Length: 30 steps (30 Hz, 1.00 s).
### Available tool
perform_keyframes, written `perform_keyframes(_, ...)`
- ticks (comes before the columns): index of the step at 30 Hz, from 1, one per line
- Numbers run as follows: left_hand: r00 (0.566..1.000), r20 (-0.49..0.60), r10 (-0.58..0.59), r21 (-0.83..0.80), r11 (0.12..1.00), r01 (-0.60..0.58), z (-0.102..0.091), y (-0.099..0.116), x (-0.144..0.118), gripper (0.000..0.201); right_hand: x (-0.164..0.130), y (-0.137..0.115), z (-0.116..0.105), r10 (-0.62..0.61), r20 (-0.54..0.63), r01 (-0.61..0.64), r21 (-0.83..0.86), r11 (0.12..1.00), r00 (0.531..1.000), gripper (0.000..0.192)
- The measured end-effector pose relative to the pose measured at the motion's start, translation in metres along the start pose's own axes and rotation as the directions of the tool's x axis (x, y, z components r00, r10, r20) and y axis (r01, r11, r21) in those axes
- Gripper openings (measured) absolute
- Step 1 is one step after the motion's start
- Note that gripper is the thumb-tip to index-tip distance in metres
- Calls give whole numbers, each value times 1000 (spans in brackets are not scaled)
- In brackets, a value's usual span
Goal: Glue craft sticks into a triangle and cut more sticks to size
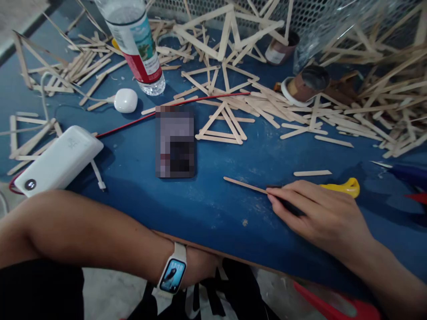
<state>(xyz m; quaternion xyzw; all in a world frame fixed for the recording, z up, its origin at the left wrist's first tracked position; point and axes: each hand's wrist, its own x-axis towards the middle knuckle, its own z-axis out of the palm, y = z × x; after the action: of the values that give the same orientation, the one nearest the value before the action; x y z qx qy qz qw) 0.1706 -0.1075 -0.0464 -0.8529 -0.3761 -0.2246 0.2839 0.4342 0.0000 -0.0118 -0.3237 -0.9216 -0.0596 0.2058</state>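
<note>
My right hand [320,213] pinches the near end of a wooden craft stick [245,184], which points left over the blue table. Beside and partly under that hand lies a tool with a yellow handle [347,188]; the hand hides the rest of it. A loose craft stick [312,173] with a slanted end rests just beyond my knuckles. My left hand [200,266], with a watch [172,275] on its wrist, is low at the table's front edge, its fingers out of sight. A triangle of craft sticks [222,135] lies farther back, next to a phone [175,142].
On the left are a white power bank [60,160], a white earbud case [126,100] and a water bottle [136,49]. A red cable [133,121] crosses the table. Piled sticks [347,111] and a brown cup [308,84] fill the back right. A blue tool [410,175] lies far right.
</note>
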Motion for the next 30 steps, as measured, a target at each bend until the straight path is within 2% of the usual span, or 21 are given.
perform_keyframes(4, 995, 54, 82, -151, 986, -74, -14, -8, 28, 15, -1, 3, -2, -32, -14, 31, -58, 998, 999, 9)
perform_keyframes(5, 981, 58, 183, -318, 935, -156, -14, -17, 39, 19, -2, 4, -3, -40, -16, 39, -70, 997, 999, 11)
perform_keyframes(6, 952, 23, 304, -498, 830, -252, -12, -27, 52, 26, -2, 4, -4, -47, -22, 45, -78, 996, 999, 12)
perform_keyframes(7, 911, -56, 409, -635, 690, -348, -7, -39, 64, 36, -2, 5, -6, -62, -24, 60, -72, 996, 998, 14)
perform_keyframes(8, 880, -127, 458, -700, 586, -407, 1, -52, 75, 45, -3, 6, -8, -74, -29, 72, -64, 995, 997, 14)
perform_keyframes(9, 912, -38, 408, -694, 646, -318, 10, -64, 85, 47, -3, 8, -11, -90, -40, 87, -62, 994, 995, 14)
perform_keyframes(10, 947, 102, 303, -637, 751, -172, 19, -74, 92, 45, -3, 9, -14, -111, -51, 108, -73, 991, 992, 14)
perform_keyframes(11, 958, 215, 191, -585, 811, -31, 29, -81, 96, 42, -3, 11, -17, -140, -60, 134, -96, 986, 988, 14)
perform_keyframes(13, 927, 353, 124, -585, 803, 115, 47, -89, 97, 39, -4, 16, -22, -200, -85, 186, -154, 970, 976, 19)
perform_keyframes(16, 879, 450, 158, -700, 674, 237, 64, -87, 88, 38, -7, 20, -25, -221, -115, 198, -183, 963, 968, 32)
perform_keyframes(18, 874, 448, 188, -766, 585, 266, 68, -83, 82, 37, -9, 18, -24, -179, -121, 158, -167, 973, 976, 34)
perform_keyframes(21, 918, 376, 128, -805, 535, 256, 68, -82, 79, 37, -9, 12, -20, -45, -153, 31, -95, 995, 987, 36)
perform_keyframes(23, 945, 319, 69, -801, 553, 230, 67, -83, 79, 35, -8, 8, -17, 100, -195, -105, -15, 994, 976, 33)
perform_keyframes(25, 958, 283, 47, -802, 559, 210, 66, -84, 79, 33, -5, 7, -15, 215, -166, -200, 101, 974, 962, 26)
perform_keyframes(28, 967, 251, 48, -792, 585, 177, 65, -85, 80, 32, -2, 8, -12, 278, -94, -247, 258, 934, 956, 8)
perform_keyframes(30, 964, 260, 51, -770, 614, 175, 65, -86, 80, 27, -2, 8, -10, 299, -80, -259, 325, 909, 951, 6)
